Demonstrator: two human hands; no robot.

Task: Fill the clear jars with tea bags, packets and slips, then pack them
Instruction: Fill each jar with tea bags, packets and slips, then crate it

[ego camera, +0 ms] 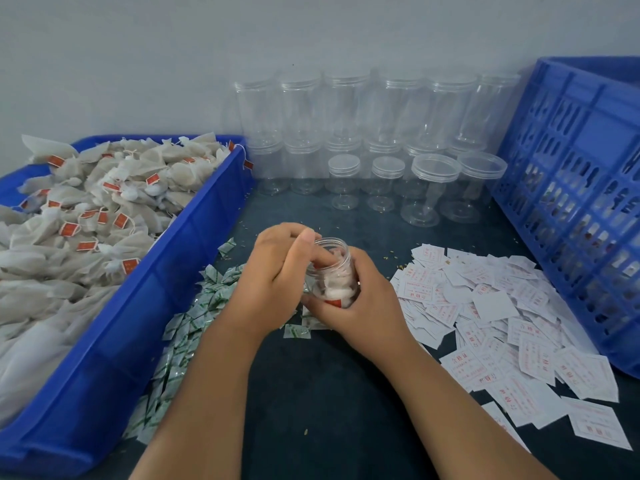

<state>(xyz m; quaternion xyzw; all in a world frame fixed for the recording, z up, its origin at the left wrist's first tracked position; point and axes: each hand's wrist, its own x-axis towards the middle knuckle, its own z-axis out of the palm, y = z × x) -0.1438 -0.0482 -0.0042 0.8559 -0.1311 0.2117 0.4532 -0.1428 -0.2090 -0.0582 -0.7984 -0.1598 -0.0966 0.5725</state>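
Head view: jar (334, 271), lidless, part-filled, held above table (329, 393) centre; right hand (356, 303) wraps its base; left hand (277, 271) curled over its mouth, fingertips inside, hold on contents not discernible; bin (194, 237) heaped with tea bags (86, 209) along left edge; packets (187, 323) strewn beside bin; slips (502, 306) spread right, reaching crate (571, 202); empty jars (363, 133) stacked against back wall; bare table between piles.

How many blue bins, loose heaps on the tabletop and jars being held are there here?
Blue bins: 2 (tray, crate)
Loose heaps: 2 (packets, slips)
Jars being held: 1 (open jar, gripped by the right hand)
Total: 5
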